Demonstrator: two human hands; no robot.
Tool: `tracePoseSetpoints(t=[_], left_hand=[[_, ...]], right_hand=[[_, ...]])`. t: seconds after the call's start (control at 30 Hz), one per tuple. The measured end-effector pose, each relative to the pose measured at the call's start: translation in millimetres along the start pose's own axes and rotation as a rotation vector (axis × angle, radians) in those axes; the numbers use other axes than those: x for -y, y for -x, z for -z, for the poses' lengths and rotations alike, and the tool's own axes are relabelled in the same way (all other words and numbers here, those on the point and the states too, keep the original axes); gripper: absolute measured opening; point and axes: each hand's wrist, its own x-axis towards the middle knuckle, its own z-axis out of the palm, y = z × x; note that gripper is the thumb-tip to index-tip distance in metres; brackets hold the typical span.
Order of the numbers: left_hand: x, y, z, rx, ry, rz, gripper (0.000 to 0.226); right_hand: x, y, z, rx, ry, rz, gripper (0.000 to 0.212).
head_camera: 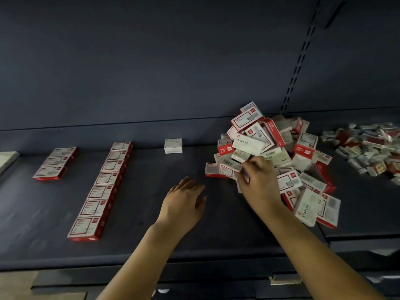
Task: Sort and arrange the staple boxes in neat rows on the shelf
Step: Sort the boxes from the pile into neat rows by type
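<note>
A loose pile of red-and-white and plain white staple boxes (272,152) lies on the dark shelf (151,224) at the right. My right hand (257,180) reaches into the pile's left edge, fingers curled round a small white box (232,164). My left hand (184,200) hovers open just above the bare shelf, left of the pile. A long row of several red-and-white boxes (101,187) runs front to back at the left. A shorter row of three (55,163) lies further left. One white box (173,145) stands alone near the back.
A second heap of mixed small boxes (368,148) covers the neighbouring shelf section at the far right. The shelf's back wall (151,61) rises behind everything. A pale flat item (6,160) shows at the far left edge. A label holder (285,278) sits on the front lip.
</note>
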Motion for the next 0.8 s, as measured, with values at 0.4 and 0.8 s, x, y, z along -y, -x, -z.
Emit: tracePoseSetpoints(t=[0.4, 0.8], left_hand=[[-15, -1, -11, -0.015, -0.015, 0.010, 0.041], [-17, 8, -3, -0.219, 0.448, 0.017, 0.033]], right_hand=[[-1, -7, 0, 0.049, 0.054, -0.024, 0.042], [9, 2, 25, 0.164, -0.409, -0.127, 0.029]])
